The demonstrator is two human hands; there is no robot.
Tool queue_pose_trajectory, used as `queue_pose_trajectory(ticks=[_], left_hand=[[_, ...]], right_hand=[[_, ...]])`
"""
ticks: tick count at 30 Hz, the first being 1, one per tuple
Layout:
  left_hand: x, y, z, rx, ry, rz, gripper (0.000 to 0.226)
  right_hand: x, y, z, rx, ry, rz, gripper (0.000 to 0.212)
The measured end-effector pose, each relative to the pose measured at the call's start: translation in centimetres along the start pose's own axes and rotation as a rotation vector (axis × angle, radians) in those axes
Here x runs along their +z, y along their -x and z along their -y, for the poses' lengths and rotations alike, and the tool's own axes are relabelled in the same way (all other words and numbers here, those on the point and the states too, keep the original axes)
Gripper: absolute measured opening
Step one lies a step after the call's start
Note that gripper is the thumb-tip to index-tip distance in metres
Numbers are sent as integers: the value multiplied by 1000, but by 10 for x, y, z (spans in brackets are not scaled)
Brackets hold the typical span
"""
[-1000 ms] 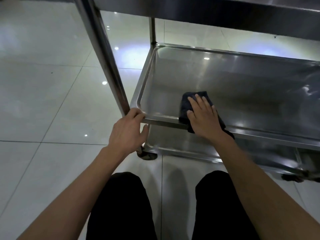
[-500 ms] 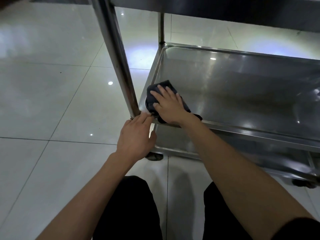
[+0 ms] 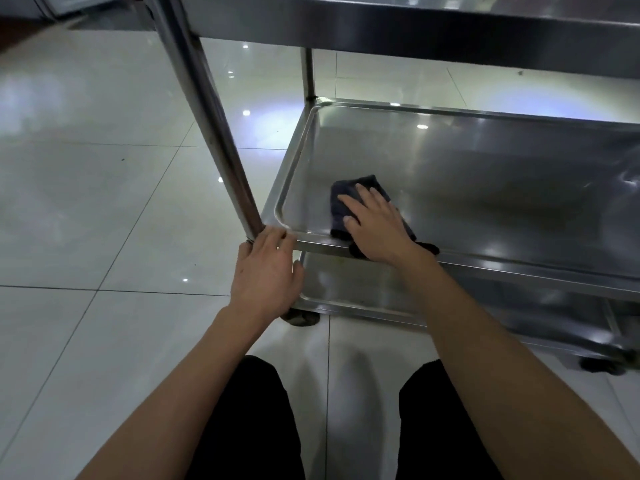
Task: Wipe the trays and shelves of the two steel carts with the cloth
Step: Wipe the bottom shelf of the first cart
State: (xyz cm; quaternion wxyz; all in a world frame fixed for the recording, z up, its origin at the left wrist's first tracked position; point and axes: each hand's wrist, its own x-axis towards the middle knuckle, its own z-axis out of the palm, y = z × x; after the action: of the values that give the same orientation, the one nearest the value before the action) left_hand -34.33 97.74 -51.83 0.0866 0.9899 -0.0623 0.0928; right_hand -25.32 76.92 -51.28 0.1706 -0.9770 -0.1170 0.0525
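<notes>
Steel cart, middle tray [image 3: 485,174]: dark cloth [image 3: 349,202] lying at its near left corner, partly draped over the near rim, pressed flat under the right hand [image 3: 377,230] with fingers extended; left hand [image 3: 265,271] curled around the corner post [image 3: 207,116] where it meets that tray.

Floor [image 3: 104,209]: glossy pale tiles with thin dark joints, many small light reflections.
Trousers [image 3: 249,420]: black, over both legs, at the bottom edge.
Far top left: something dark, unclear.
</notes>
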Motion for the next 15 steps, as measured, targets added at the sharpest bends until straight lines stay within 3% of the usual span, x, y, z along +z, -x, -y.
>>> queue_pose_trajectory(ticks=[4,9,15], left_hand=[[0,-12,-44,94,28,-20,27],[7,-36,-124,274,142,52,28],[27,-47,-163,280,92,141,33]], right_hand=[[-18,31,-58,115,31,-47,51],[-42,80,-133,254,38,-119,50],[-68,127,-203,448,32,-196,53]])
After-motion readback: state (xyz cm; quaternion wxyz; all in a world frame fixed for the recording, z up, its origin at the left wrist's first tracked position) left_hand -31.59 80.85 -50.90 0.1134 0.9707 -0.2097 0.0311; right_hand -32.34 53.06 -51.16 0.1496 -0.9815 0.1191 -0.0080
